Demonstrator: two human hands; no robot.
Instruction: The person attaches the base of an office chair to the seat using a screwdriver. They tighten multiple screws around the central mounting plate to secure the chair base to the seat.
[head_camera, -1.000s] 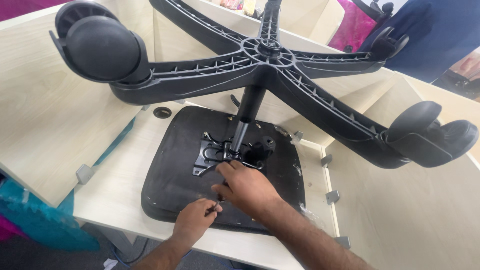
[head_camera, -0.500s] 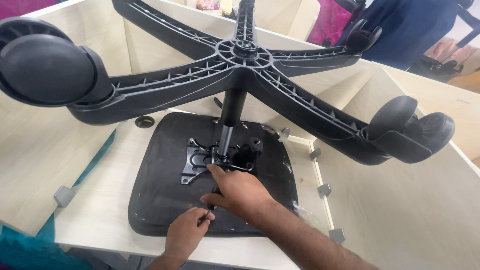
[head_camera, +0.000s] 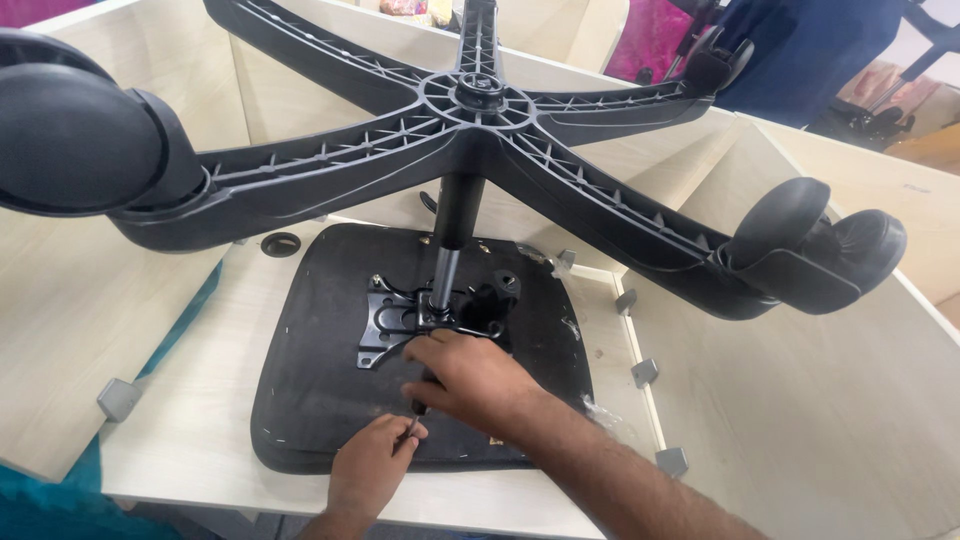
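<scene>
An upturned office chair lies on a pale wooden desk (head_camera: 180, 440) walled by low partitions. Its black five-armed base (head_camera: 470, 130) with castor wheels (head_camera: 820, 240) spreads overhead on a central column (head_camera: 450, 250). Below, the black seat underside (head_camera: 320, 400) lies flat, a metal mounting plate (head_camera: 395, 315) at its middle. The right hand (head_camera: 475, 380) rests curled at the plate's near edge, pressing down. The left hand (head_camera: 372, 470), just beside it, pinches a slim dark tool (head_camera: 415, 415) between its fingertips. Keeping the tool upright and the plate steadied would likely serve best. The base arms hang close above; open room lies towards the desk's near edge.
</scene>
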